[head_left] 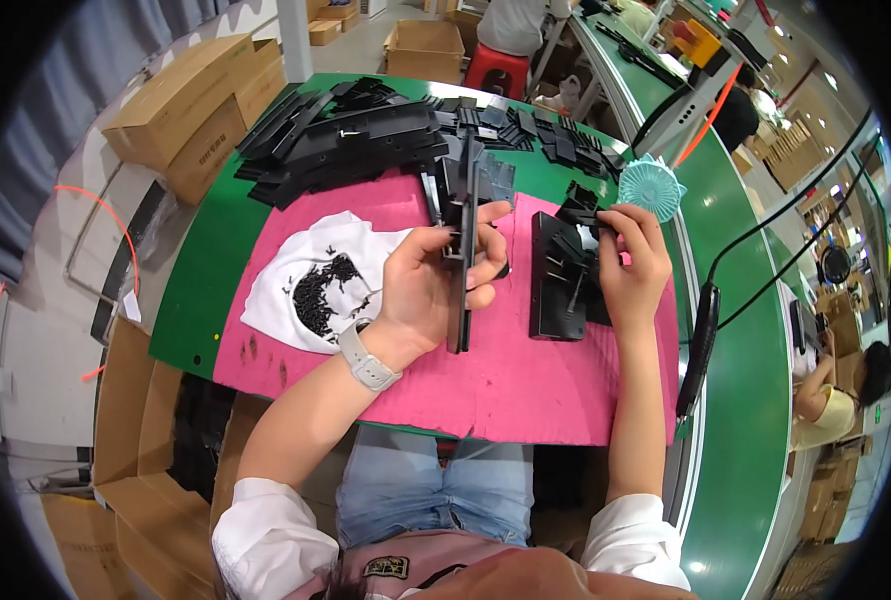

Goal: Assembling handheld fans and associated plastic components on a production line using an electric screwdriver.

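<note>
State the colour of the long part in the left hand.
The long part is black, best seen in the head view.

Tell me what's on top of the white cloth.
A heap of small black pieces. The left hand covers some of the cloth; anything there is hidden.

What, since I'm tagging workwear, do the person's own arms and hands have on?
Both arms have short, loose white sleeves. A pale grey, watch-like band circles the left wrist; the right shows none. Both hands are ungloved.
</note>
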A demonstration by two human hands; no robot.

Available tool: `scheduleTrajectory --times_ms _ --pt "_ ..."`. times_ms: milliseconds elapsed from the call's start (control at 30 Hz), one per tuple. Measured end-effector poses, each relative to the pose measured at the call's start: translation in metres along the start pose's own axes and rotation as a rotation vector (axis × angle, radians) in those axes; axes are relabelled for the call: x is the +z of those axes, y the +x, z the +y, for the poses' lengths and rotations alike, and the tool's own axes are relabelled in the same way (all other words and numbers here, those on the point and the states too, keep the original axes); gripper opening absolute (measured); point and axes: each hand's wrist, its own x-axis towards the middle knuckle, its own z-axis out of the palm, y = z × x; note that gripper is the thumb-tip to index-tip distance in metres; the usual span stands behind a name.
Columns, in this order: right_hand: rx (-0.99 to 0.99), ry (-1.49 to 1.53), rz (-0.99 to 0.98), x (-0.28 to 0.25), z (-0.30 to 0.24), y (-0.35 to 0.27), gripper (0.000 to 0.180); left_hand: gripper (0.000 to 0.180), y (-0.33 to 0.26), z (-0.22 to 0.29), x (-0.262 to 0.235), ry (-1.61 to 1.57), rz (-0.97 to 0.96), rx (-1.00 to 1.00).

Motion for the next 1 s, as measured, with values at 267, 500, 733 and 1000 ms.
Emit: scheduleTrajectory --times_ms 267,500,733,1000 --pt "0.25 0.448 0.073 -0.007 -0.019 -0.006 0.013 0.056 -0.002 0.0 0.007 -0.115 -0.164 -0.047" --pt "0.444 0.624 -0.003 -0.013 -0.023 -0.007 0.013 0.057 0.006 0.003 -0.024 -0.289 -0.133 0.026" --pt "0.689 0.99 -0.033 -0.015 -0.018 -0.01 0.018 0.048 -0.001 -0.005 0.0 0.058 -0.143 -0.086" --pt "0.519 0.977 0.009 -0.024 -0.051 -0.008 0.013 0.046 -0.003 -0.011 0.009 0.388 0.02 0.061"
